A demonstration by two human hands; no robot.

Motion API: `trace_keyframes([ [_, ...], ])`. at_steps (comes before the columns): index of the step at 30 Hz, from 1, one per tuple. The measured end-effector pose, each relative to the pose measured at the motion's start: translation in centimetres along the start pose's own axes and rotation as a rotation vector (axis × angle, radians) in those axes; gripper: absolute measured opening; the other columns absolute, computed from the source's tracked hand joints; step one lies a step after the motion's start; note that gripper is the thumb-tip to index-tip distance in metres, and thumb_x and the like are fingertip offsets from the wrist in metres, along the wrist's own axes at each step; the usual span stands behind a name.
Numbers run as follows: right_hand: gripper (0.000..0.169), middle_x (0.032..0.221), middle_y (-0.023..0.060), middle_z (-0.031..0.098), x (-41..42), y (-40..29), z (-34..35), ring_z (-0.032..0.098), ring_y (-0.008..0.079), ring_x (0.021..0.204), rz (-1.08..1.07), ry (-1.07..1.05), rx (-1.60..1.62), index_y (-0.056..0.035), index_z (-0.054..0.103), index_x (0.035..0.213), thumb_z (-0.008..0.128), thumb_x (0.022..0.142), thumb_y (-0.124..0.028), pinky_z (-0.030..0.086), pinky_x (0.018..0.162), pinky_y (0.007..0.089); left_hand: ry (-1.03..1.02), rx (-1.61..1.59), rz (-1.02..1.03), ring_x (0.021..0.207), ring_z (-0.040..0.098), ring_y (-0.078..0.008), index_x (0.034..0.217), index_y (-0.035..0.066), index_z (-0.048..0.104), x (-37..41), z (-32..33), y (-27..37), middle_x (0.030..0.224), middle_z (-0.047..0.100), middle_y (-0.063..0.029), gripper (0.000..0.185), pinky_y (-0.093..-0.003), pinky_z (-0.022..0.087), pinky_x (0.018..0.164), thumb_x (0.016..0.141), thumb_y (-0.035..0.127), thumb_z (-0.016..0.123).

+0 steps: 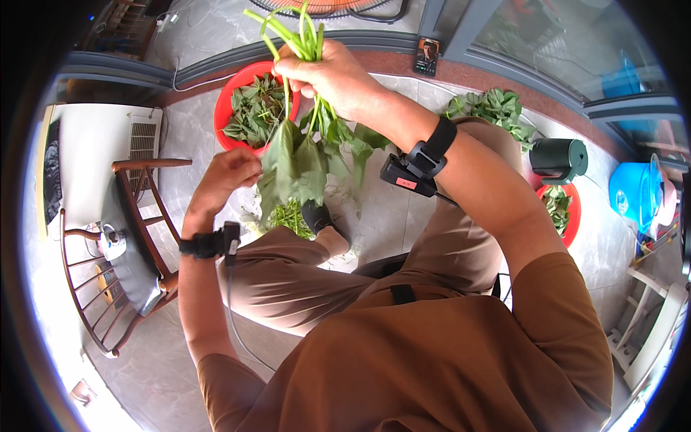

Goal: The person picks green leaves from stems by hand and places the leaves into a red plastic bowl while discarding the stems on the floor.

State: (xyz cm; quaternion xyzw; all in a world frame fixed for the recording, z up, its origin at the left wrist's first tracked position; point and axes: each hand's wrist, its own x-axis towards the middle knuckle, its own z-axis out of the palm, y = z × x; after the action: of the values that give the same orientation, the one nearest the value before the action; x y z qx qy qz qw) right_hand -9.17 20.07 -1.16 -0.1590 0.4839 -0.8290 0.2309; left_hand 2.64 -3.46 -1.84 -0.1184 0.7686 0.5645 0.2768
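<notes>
My right hand (329, 75) is closed around the green stems of a bunch of leafy greens (307, 167). The stem ends stick up above the fist, and broad leaves hang below it, some of them blurred. Just left of those leaves is my left hand (224, 175), its fingers curled by a leaf's edge. Whether anything is pinched in them cannot be made out. Behind both hands a red plastic basin (220, 116) on the floor holds loose picked leaves (253, 110). A pile of thin green stems (291, 218) lies on the floor beside my shoe (324, 227).
More leafy greens (491, 110) lie beyond my right knee. A dark green container (556, 159) stands by a second red basin (573, 216), near a blue bucket (634, 194). At left is a wooden chair (132, 243) with a black cushion. A phone (426, 56) leans against the door frame.
</notes>
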Motion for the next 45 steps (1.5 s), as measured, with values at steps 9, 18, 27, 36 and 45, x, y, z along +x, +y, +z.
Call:
trace_keyframes([
  [9, 0.012, 0.076, 0.0003, 0.063, 0.1, 1.5, 0.0, 0.057, 0.009, 0.07, -0.068, -0.051, -0.454, -0.0045, 0.064, 0.082, 0.072, 0.075, -0.01, 0.046, 0.069, 0.0253, 0.392, 1.169, 0.077, 0.087, 0.059, -0.032, 0.078, 0.004, 0.064, -6.6, -5.8, -7.6, 0.091, 0.061, -0.0131, 0.011, -0.0392, 0.047, 0.078, 0.068, 0.005, 0.069],
  [18, 0.03, 0.077, 0.0179, 0.065, -1.3, 1.2, 1.3, 0.064, 0.0316, 0.074, -0.055, -0.21, -0.997, -0.0025, 0.066, 0.085, 0.075, 0.063, -0.021, 0.05, 0.071, 0.0368, 0.566, 0.789, 0.666, 0.078, 0.061, -0.0303, 0.092, 0.002, 0.062, -4.0, 6.8, 6.5, 0.085, 0.06, -0.012, 0.013, -0.0332, 0.049, 0.068, 0.08, -0.002, 0.059],
  [27, 0.032, 0.078, 0.0191, 0.064, -1.4, 1.4, 0.8, 0.062, 0.0352, 0.076, -0.095, -0.195, -1.044, -0.001, 0.064, 0.087, 0.075, 0.062, -0.018, 0.049, 0.07, 0.0397, 0.629, 0.964, 0.699, 0.077, 0.062, -0.0296, 0.093, 0.006, 0.065, -1.4, 7.4, 6.5, 0.086, 0.062, -0.0115, 0.016, -0.036, 0.05, 0.067, 0.077, 0.005, 0.065],
  [36, 0.032, 0.077, 0.0211, 0.063, -1.2, -0.2, 0.0, 0.063, 0.0338, 0.075, 0.092, -0.237, -1.046, 0.0001, 0.065, 0.087, 0.073, 0.07, -0.026, 0.048, 0.068, 0.039, 0.561, 0.345, 0.427, 0.063, 0.061, -0.0132, 0.09, 0.001, 0.064, -0.2, 5.0, 4.0, 0.078, 0.064, -0.0075, 0.011, -0.0239, 0.05, 0.058, 0.08, 0.002, 0.065],
  [45, 0.027, 0.078, 0.0188, 0.064, -0.9, 1.3, -0.3, 0.063, 0.03, 0.075, 0.063, -0.193, -0.942, -0.0014, 0.064, 0.089, 0.071, 0.072, -0.021, 0.047, 0.07, 0.0371, 0.29, -0.777, 0.297, 0.071, 0.058, -0.0086, 0.1, 0.004, 0.061, 1.5, 3.4, 2.5, 0.088, 0.063, -0.0038, 0.013, -0.0175, 0.051, 0.061, 0.087, 0.008, 0.06],
])
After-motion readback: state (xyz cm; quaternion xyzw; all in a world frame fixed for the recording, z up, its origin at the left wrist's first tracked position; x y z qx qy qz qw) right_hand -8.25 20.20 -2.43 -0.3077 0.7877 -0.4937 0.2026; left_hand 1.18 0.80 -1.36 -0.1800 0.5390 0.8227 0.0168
